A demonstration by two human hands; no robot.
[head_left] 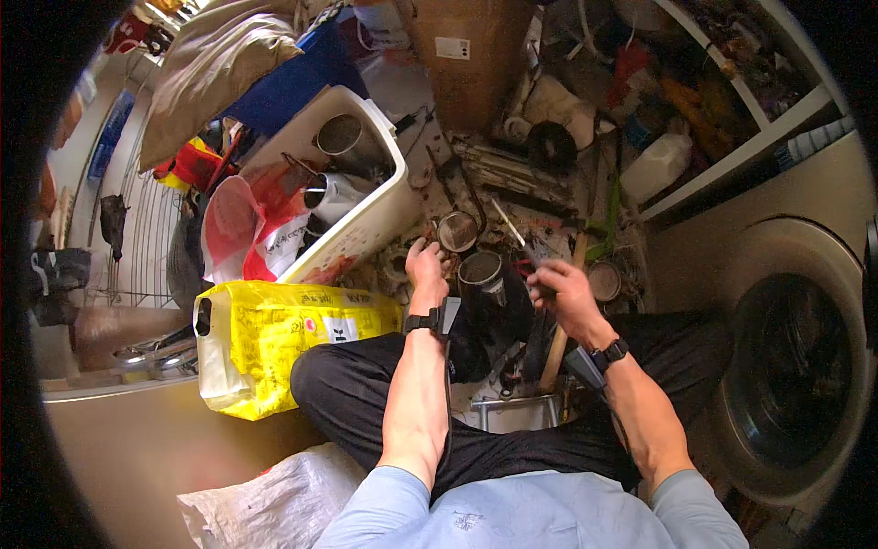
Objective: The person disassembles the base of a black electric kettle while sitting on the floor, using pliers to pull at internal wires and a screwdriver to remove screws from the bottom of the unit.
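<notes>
The person sat cross-legged on a cluttered floor, both forearms reaching forward from the lower edge over dark trousers. The left hand (425, 267) was stretched out straight from a wrist wearing a black watch, its fingers curled down among small items just left of a dark metal can (482, 274); whether it gripped anything could not be told, since the fingertips were lost in the clutter. The right hand (560, 288), also with a dark wristband, was bent inward and clenched around a thin dark tool (540, 274), perhaps a brush or a rod, whose tip pointed toward the can. The can stood upright between the two hands, its open mouth facing up. A second round tin (457, 231) lay just beyond it.

A yellow plastic jug (283, 339) lay beside the left knee, and a white bin (366, 220) holding metal pots stood behind it. A washing machine (786, 366) bulged at the right, its edge cut off by the dark rim.
</notes>
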